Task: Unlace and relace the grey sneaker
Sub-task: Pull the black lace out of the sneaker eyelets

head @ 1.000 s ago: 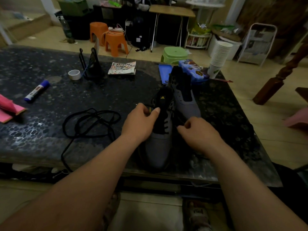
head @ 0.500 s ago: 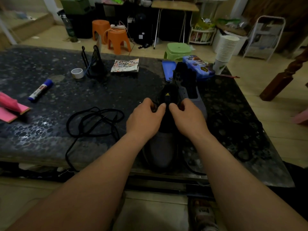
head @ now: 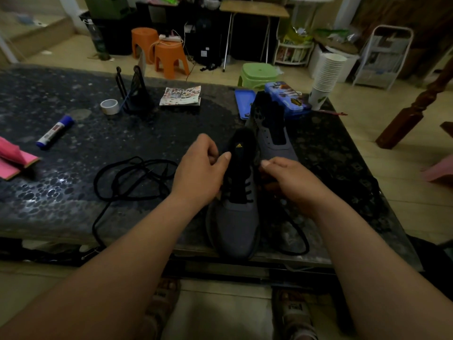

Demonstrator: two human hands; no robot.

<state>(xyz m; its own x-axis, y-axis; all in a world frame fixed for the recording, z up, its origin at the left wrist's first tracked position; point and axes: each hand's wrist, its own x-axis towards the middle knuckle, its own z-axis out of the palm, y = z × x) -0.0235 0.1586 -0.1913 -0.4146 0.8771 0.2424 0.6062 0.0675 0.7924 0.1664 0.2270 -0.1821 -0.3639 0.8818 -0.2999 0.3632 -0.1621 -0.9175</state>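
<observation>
Gripping: left hand (head: 201, 173) and right hand (head: 290, 182) each pinch lace (head: 247, 193) beside sneaker (head: 234, 219) tongue. Risk: uneven pull could skew lacing or drag sneaker off surface (head: 171, 123) edge.

on the table (head: 122, 133), the near sneaker (head: 232, 219) lies at the front edge, between the left hand (head: 198, 177) and right hand (head: 291, 180). the second sneaker (head: 272, 133) sits just behind it, to the right. a loose lace (head: 132, 177) lies left of both, a marker (head: 54, 132) farther left, a cup stack (head: 326, 79) at the far right corner.
</observation>
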